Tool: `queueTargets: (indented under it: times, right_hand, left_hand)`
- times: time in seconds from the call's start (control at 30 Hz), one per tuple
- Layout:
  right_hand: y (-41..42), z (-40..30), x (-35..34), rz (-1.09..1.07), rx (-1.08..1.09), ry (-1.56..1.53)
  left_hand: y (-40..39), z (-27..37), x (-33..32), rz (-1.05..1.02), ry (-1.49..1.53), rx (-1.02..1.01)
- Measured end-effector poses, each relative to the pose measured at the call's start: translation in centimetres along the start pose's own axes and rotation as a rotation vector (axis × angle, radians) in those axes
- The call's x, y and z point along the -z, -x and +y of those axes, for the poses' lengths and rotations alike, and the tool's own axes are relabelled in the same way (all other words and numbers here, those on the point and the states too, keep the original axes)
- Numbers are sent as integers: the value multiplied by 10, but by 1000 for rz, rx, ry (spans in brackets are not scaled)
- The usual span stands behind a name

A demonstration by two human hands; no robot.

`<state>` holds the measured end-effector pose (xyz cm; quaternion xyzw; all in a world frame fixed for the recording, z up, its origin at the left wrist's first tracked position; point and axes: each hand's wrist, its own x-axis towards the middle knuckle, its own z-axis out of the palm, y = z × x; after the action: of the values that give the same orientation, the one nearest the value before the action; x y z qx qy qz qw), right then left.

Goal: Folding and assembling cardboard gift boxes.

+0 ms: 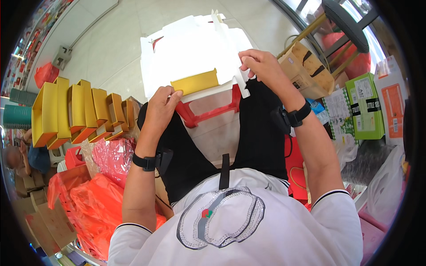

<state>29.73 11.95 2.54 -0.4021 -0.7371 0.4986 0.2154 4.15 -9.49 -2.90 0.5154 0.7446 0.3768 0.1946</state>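
Before me a flat cardboard box blank (189,56), white side up and overexposed, lies across a red plastic stool (213,114) between my knees. A gold flap (195,81) is folded up along its near edge. My left hand (164,104) pinches the left end of this flap, thumb on the gold face. At the blank's right edge, my right hand (261,66) has its fingers bent by the slotted side flap (240,82). Glare hides whether those fingers grip the card. Bright light also washes out most crease lines.
Folded gold cardboard boxes (60,113) stand stacked at left, above red plastic bags (96,196). A person (25,156) is at the far left. Paper bags (308,68), a green carton (364,106) and a stool (346,25) stand at right.
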Motion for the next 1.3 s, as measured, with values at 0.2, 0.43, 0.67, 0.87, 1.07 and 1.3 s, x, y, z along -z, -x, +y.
queueTargets:
  times: [0.2, 0.43, 0.67, 0.87, 1.07, 1.3]
  right_hand:
    - [-1, 1, -1, -77, 45, -49]
    - [-4, -4, -4, -157, 4, -34]
    - [-5, -10, -9, -164, 54, -9]
    - [-15, 4, -21, -131, 150, 100]
    - [-41, 33, -32, -46, 438, 304]
    - [-50, 17, -37, -112, -33, 215]
  left_hand:
    - [5, 9, 1, 7, -37, -50]
    - [12, 19, 3, -12, -105, -78]
    - [23, 15, 2, -20, -92, -99]
    - [35, 19, 0, -72, -88, -87]
    - [37, 24, -1, -89, -66, -98]
    - [43, 31, 4, -156, 239, 155]
